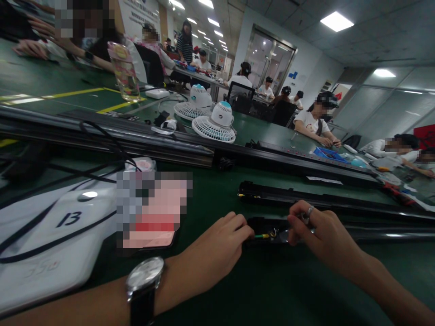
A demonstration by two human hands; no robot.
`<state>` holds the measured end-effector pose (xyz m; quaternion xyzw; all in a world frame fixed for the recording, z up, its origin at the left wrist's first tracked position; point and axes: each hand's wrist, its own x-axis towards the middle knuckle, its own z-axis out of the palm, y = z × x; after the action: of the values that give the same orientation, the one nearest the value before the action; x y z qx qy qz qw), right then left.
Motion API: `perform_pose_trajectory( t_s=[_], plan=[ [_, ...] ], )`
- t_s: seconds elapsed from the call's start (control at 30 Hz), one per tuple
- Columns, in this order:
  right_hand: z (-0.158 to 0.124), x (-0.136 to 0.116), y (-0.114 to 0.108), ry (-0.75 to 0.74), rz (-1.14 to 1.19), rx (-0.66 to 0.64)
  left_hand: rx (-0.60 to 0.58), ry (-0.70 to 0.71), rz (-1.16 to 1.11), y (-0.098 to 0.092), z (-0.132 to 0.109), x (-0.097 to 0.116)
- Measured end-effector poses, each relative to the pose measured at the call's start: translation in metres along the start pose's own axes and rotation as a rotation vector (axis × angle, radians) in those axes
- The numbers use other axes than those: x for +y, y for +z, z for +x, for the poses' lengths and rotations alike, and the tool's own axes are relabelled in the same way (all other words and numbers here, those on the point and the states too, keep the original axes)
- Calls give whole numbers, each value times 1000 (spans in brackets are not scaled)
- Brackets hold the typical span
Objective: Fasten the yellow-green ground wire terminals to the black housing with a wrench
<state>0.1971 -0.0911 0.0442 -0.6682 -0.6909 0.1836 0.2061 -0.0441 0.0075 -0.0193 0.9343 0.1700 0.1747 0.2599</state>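
Palm down, my left hand (pixel 214 249) pinches the end of a short green-and-yellow wire (pixel 261 236). A small ring-shaped metal piece (pixel 273 232) is at the wire's right end, by the near end of a long black rail (pixel 380 233). My right hand (pixel 326 235) is curled over that rail, thumb and forefinger close together; what they hold is too small and shaded to make out. Just beyond lies a second black rail (pixel 312 200), with a yellow-tipped bit of wire (pixel 242 195) at its left end.
A phone (pixel 159 231) lies left of my left hand. Nearer the left edge are a white device marked 13 (pixel 81 226) and black cables. Long dark bars (pixel 152 144) cross the table; behind them stand two fans (pixel 217 122) and a bottle (pixel 124 72). Other people sit around.
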Motion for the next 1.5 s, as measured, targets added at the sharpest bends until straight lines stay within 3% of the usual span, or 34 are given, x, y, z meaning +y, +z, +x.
perform_pose_trajectory(
  t_s=[0.43,0.87,1.17,1.5],
  plan=[
    [0,9,-10,16,-15,-72,-4,3,2,0,0,0],
    [8,7,-33,-83,-143,-186,22,10,-40,4,-2,-6],
    [5,5,-35,-103,-107,-122,28,8,-22,6,-1,-5],
    [8,0,-34,-73,-150,-142,14,-4,-35,6,-3,-7]
  ],
)
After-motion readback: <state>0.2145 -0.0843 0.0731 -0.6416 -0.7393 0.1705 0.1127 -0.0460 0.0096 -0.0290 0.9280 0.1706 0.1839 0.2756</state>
